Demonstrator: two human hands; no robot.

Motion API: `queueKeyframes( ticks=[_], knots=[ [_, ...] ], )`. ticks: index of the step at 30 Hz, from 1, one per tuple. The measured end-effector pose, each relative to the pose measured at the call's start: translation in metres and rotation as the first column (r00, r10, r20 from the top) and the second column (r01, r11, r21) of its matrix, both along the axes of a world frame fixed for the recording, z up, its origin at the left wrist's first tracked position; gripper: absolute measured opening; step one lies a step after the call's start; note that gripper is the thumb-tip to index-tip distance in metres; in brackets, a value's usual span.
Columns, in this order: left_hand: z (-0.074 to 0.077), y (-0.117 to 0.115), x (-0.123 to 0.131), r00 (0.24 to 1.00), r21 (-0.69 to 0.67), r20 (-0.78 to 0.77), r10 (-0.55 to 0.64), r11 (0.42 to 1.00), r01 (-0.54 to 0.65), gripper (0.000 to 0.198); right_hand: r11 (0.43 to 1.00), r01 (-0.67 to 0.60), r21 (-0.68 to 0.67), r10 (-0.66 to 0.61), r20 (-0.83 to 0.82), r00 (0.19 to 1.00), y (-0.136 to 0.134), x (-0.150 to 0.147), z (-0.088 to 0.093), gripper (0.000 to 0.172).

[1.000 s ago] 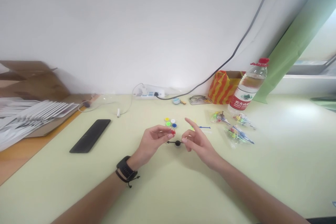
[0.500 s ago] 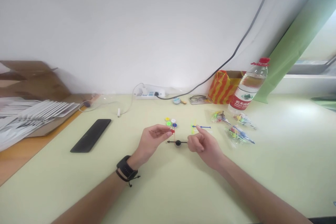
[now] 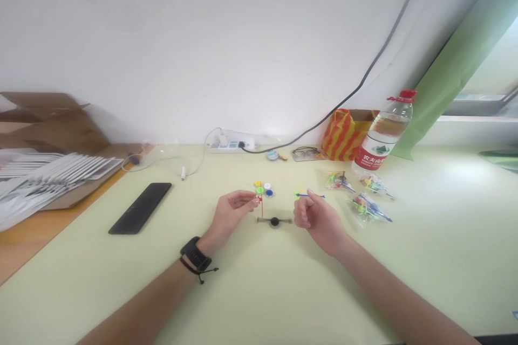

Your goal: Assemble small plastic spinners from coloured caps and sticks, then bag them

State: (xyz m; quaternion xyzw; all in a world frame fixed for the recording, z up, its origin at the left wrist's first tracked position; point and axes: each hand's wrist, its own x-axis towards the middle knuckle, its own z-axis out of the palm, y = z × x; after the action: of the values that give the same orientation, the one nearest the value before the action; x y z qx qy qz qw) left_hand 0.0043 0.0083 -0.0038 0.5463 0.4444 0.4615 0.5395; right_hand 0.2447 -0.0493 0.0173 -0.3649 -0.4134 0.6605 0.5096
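My left hand (image 3: 232, 211), with a black watch on its wrist, pinches a thin red stick (image 3: 261, 206) between thumb and fingertips; the stick hangs down. A black round piece on a thin rod (image 3: 274, 221) lies on the pale green table (image 3: 259, 291) between my hands, touched by neither. My right hand (image 3: 317, 219) is to its right with fingers curled in and nothing visible in them. Its index knuckle is right by a blue stick (image 3: 314, 195) that lies on the table. Several small coloured round pieces (image 3: 263, 188) sit just beyond my left fingertips.
Clear bags of coloured parts (image 3: 362, 199) lie at the right, by a water bottle (image 3: 382, 135) and a striped bag (image 3: 343, 133). A black phone (image 3: 140, 207) lies at the left. A power strip (image 3: 230, 144) and glasses (image 3: 304, 153) are at the wall; papers (image 3: 44, 178) are stacked far left.
My right hand let go of the black rod piece, which now lies on the table, and moved up beside the blue stick. My left hand rose slightly with the red stick.
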Motion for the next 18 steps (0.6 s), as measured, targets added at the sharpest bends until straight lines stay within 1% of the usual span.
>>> queueKeyframes(
  ticks=[4, 7, 10, 13, 16, 18],
  knots=[
    [0.004, 0.000, -0.001, 0.997, 0.023, 0.065, 0.034, 0.999, -0.035, 0.034, 1.000, 0.019, -0.009, -0.019, -0.003, 1.000, 0.001, 0.001, -0.001, 0.059],
    [0.009, -0.001, -0.002, 0.991, 0.006, 0.128, 0.037, 0.999, -0.038, 0.034, 0.999, 0.042, -0.012, -0.042, 0.012, 0.999, 0.002, 0.002, -0.002, 0.056],
    [0.012, -0.001, -0.003, 0.974, -0.048, 0.225, 0.015, 0.999, -0.004, 0.033, 0.997, 0.071, 0.007, -0.071, 0.091, 0.993, 0.004, 0.003, -0.007, 0.053],
    [0.013, -0.001, -0.004, 0.951, -0.098, 0.309, -0.008, 0.994, 0.041, 0.033, 0.994, 0.098, 0.054, -0.106, 0.175, 0.979, 0.005, 0.002, -0.012, 0.049],
    [0.017, 0.000, -0.004, 0.920, -0.126, 0.390, -0.029, 0.988, 0.084, 0.029, 0.992, 0.103, 0.077, -0.119, 0.237, 0.964, 0.004, 0.000, -0.013, 0.046],
    [0.019, 0.001, -0.003, 0.890, -0.155, 0.454, -0.042, 0.980, 0.126, 0.032, 0.991, 0.108, 0.077, -0.125, 0.267, 0.955, 0.003, -0.001, -0.012, 0.043]
  ],
)
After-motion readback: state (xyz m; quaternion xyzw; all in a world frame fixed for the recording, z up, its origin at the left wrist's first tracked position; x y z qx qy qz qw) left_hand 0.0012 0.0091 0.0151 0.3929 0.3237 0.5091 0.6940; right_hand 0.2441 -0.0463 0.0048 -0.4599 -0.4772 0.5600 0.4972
